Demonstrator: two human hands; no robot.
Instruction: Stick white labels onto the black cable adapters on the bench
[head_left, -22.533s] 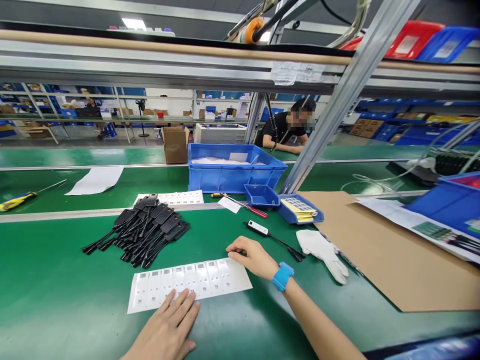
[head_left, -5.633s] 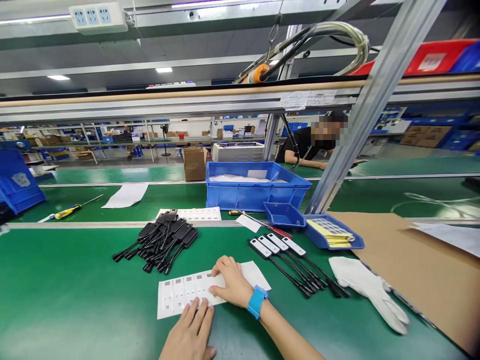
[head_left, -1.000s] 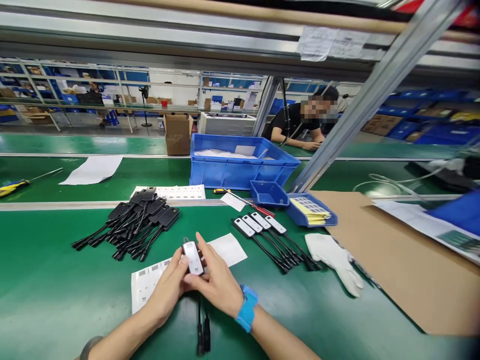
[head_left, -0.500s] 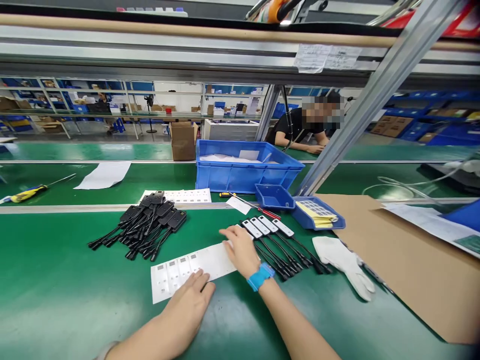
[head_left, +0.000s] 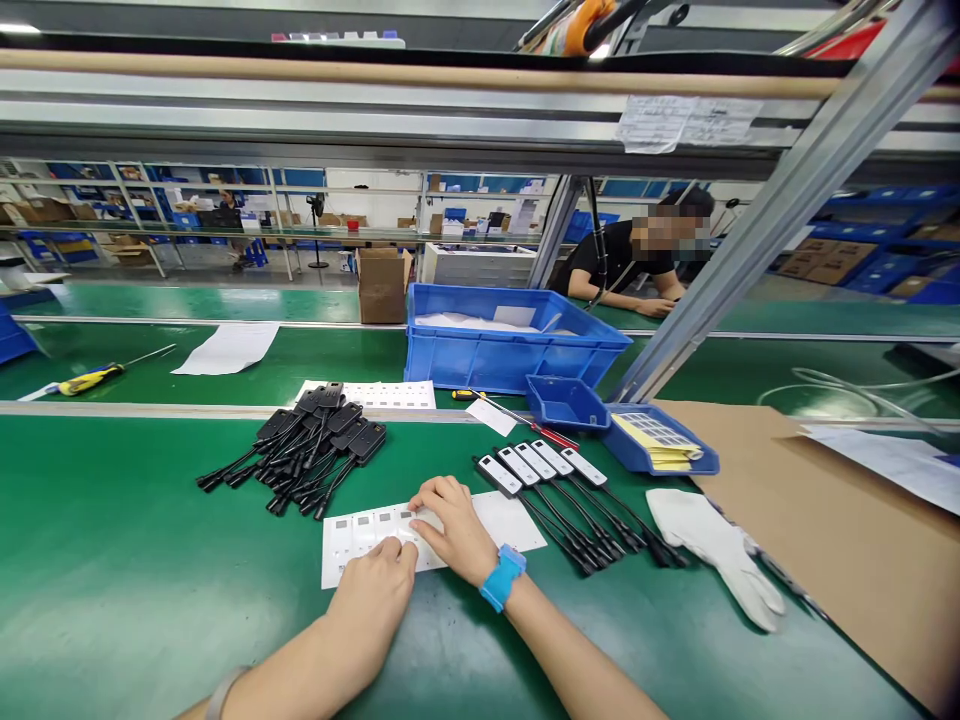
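Label sheet (head_left: 506, 520) lies at lower centre of the frame, left hand (head_left: 377, 592) curled over its near edge, right hand (head_left: 457, 532) half-closed, both grips unclear; pinning it flat should prevent creasing

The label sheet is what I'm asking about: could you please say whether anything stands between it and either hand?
Nothing visible does: the left hand and right hand are both at the label sheet. The black pile and white-topped devices lie off to the sides, clear of both hands.
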